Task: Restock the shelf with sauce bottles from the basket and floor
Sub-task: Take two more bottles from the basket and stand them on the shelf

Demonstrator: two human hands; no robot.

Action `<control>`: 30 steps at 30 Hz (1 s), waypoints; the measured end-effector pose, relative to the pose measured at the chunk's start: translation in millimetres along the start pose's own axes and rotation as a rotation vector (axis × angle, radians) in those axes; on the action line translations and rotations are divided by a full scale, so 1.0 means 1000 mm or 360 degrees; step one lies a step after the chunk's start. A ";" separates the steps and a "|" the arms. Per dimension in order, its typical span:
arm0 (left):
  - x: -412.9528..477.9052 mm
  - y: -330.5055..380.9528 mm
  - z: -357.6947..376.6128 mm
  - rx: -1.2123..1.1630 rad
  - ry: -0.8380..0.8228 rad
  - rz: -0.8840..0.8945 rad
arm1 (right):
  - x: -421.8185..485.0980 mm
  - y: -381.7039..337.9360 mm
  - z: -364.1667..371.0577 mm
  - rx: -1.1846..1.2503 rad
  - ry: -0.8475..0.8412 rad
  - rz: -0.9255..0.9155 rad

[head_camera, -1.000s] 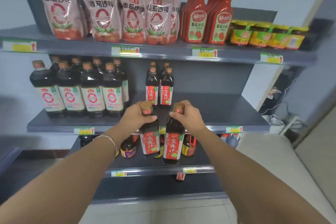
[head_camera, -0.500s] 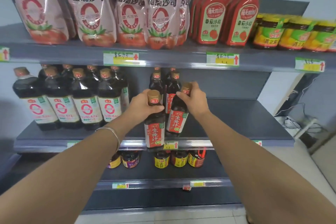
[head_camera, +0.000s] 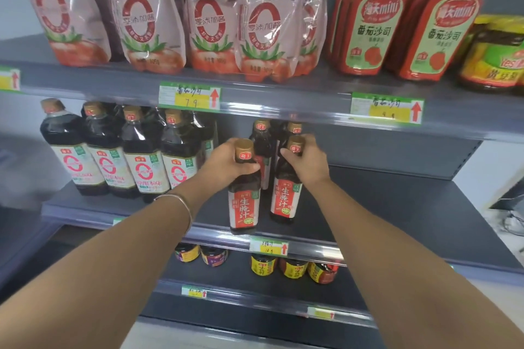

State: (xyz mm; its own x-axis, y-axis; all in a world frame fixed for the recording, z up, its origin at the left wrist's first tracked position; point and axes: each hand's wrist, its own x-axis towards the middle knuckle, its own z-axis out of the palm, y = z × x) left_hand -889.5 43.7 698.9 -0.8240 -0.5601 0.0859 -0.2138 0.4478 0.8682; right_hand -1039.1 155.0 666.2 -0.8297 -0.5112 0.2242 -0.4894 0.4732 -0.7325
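On the left of the middle shelf [head_camera: 397,207] stand big dark bottles [head_camera: 113,156] in a row. Just beside them the left hand [head_camera: 226,163] has its grip curled tight round the neck of a small sauce bottle [head_camera: 244,201] with a gold cap and a red label, its bottom down at the front edge of the shelf (I cannot tell if it rests there). Next to it, the right hand [head_camera: 307,161] has its grip curled round the neck of a second sauce bottle [head_camera: 285,195], upright and a bit farther back on the same shelf, with two more small bottles [head_camera: 262,136] standing right behind.
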 end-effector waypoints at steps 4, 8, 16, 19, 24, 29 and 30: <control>0.020 -0.002 0.010 -0.0044 0.0091 -0.0052 | 0.003 0.011 0.001 0.0092 -0.0056 -0.0033; 0.037 -0.008 0.021 -0.0109 0.0092 -0.0094 | 0.007 0.022 0.004 0.0123 -0.0101 -0.0074; 0.049 -0.027 0.024 -0.0231 0.0109 -0.0121 | 0.005 0.043 0.016 0.0218 -0.0200 -0.0017; 0.044 -0.039 0.038 -0.0097 0.0269 -0.0207 | 0.001 0.054 0.027 0.0278 -0.0248 0.0141; 0.040 -0.050 0.061 -0.0026 0.0454 -0.0203 | -0.011 0.075 0.048 0.0266 -0.0248 0.0399; 0.048 -0.057 0.049 0.0014 0.0337 -0.0117 | -0.002 0.091 0.041 0.0237 -0.0331 0.0354; 0.048 -0.058 0.048 0.0025 0.0312 -0.0099 | 0.000 0.092 0.040 0.0238 -0.0329 0.0350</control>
State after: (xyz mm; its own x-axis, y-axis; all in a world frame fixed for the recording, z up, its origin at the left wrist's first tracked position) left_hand -941.8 24.2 629.0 -0.6912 -0.7114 0.1271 -0.2707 0.4180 0.8672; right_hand -1072.8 169.6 572.9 -0.8315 -0.5506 -0.0738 -0.2472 0.4857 -0.8384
